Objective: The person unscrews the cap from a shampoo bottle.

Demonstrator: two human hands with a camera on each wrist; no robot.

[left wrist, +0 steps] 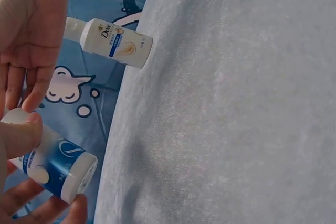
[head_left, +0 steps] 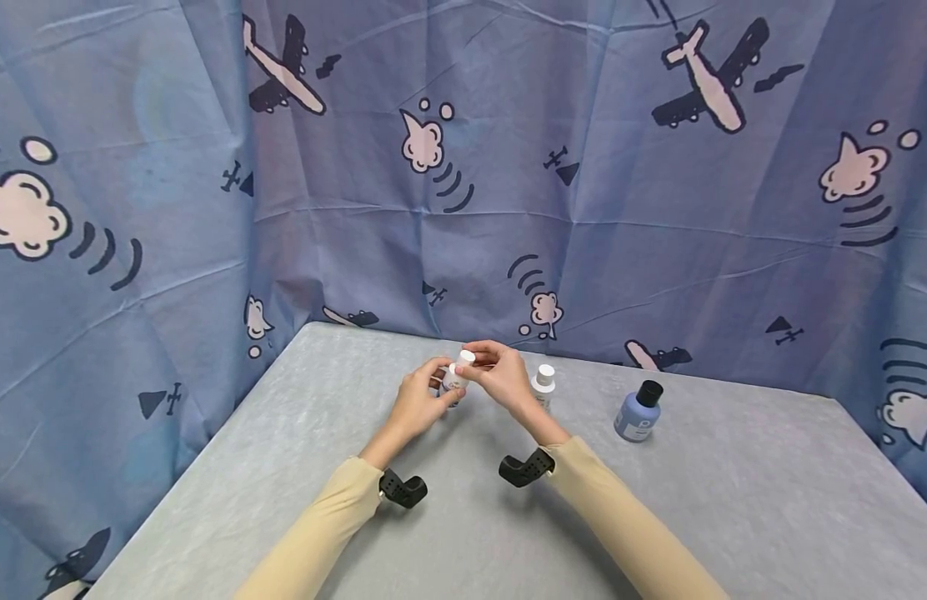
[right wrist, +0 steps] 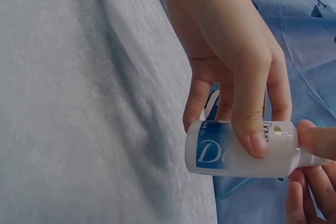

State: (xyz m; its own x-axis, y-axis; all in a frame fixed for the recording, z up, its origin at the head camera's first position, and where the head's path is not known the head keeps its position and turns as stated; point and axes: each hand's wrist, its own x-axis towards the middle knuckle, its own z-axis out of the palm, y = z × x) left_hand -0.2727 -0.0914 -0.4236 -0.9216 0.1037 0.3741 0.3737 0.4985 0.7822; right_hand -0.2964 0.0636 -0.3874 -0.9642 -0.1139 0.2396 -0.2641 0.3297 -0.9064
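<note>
My left hand (head_left: 420,396) grips the body of a small white-and-blue Dove bottle (right wrist: 210,153), thumb on one side and fingers on the other. At the bottle's top, my right hand (head_left: 503,377) pinches the white cap (head_left: 467,357) between thumb and fingers. The bottle leans slightly in the head view. Just right of the right hand stands a white Dove bottle (left wrist: 118,43) with a white cap, partly hidden by that hand in the head view. Further right, a blue bottle (head_left: 638,417) with a black cap stands upright.
A pale grey cloth covers the table (head_left: 283,500). Behind and to the left hangs a blue curtain (head_left: 463,233) printed with planes and clouds. Black straps (head_left: 527,467) sit on both wrists, over beige sleeves (head_left: 621,517).
</note>
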